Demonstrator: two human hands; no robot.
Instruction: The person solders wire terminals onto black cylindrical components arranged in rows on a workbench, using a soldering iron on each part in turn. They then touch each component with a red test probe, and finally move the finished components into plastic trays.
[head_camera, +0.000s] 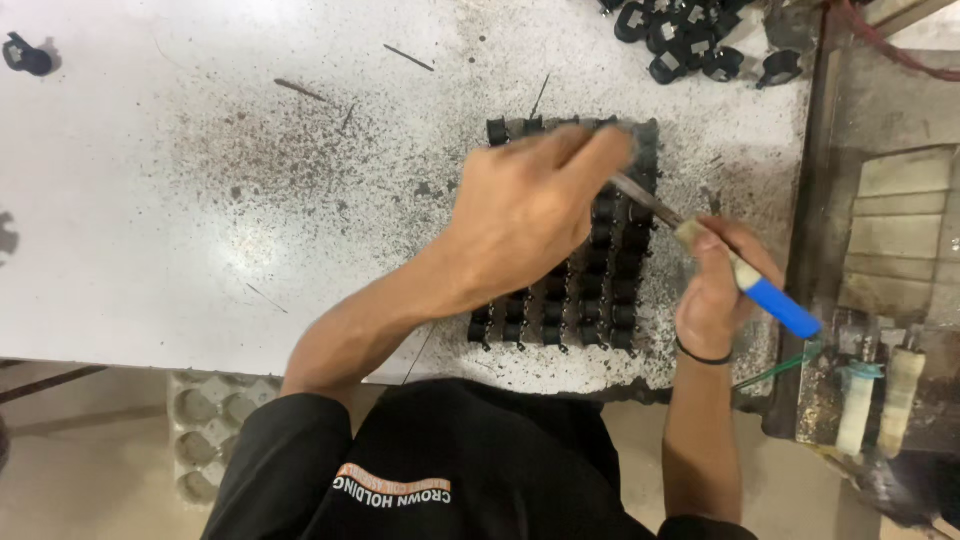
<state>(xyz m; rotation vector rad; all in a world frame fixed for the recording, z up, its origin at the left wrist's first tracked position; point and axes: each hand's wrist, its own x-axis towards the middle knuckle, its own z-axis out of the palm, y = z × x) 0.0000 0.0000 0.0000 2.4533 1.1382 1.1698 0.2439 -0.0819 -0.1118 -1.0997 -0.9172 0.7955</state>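
A block of small black parts (590, 290) in tight rows lies on the speckled white table (200, 230). My left hand (525, 215) lies over the block's upper left, its blurred fingertips reaching the top right rows; whether it pinches anything there is unclear. My right hand (715, 295) grips a soldering iron (770, 295) by its blue handle. The iron's metal tip points up and left onto the parts, just under my left fingers. A black band circles my right wrist.
A heap of loose black parts (685, 40) sits at the table's far right edge, and a single one (27, 56) at the far left. Thin metal pins (300, 90) lie scattered. At the right is a grimy stand (870, 395) with a green wire; below the table is an egg tray (205, 430).
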